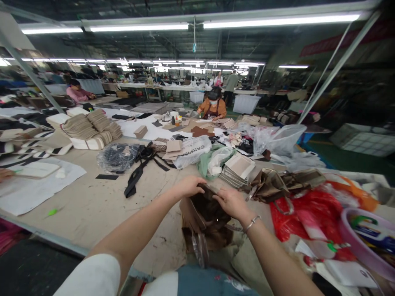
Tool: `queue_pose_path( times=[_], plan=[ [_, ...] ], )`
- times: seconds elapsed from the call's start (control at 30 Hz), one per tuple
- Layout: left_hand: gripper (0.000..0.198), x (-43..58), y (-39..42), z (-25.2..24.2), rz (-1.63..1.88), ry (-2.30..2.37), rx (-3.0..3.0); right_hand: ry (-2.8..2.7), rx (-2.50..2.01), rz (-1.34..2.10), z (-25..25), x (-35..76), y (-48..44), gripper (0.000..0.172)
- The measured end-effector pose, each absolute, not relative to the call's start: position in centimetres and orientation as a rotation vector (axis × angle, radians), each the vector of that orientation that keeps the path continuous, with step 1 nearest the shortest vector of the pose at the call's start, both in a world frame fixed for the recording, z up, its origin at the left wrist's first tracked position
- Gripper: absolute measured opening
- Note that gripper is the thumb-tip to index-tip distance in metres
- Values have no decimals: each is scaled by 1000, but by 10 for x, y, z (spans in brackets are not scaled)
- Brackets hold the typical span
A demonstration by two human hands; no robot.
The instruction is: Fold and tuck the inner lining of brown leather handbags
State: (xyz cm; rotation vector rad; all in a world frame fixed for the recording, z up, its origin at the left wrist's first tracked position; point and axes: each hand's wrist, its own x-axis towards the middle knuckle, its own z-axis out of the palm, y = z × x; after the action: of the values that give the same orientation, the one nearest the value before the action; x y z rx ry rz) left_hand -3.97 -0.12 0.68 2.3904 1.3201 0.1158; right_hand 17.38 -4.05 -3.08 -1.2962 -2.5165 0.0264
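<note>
A brown bag at the near edge of the worktop, directly before the wearer, its mouth turned up and toward the viewer. The left hand grasps the far part of the rim, fingers bent over the edge; the right hand grasps the rim on the other side, fingertips laid over it. The force of either grip cannot be told. A handle, apparently wrapped in clear film, hangs down the near face.

Handling: the bag is judged light for its bulk, with walls soft enough to fold yet stiff enough to hold a crease. Its surface looks smooth and may slide a little under the fingers; it is unlikely to break but could take marks or wrinkles. The rim, held at opposite sides, appears the soundest place to take hold; the filmed handle would probably be slippery and swing loosely.

Surroundings: beyond the right hand, a stack of pale panels lies beside a green plastic bag; to the right are further brown pieces and a red plastic bag.
</note>
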Motion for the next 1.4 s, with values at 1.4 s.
queue_pose_path(
  times=[1.4],
  plan=[
    [20, -47, 31, -8, 9, 1216, 2141, -2511, -1290, 491, -10, 170, -31, 36]
  ],
)
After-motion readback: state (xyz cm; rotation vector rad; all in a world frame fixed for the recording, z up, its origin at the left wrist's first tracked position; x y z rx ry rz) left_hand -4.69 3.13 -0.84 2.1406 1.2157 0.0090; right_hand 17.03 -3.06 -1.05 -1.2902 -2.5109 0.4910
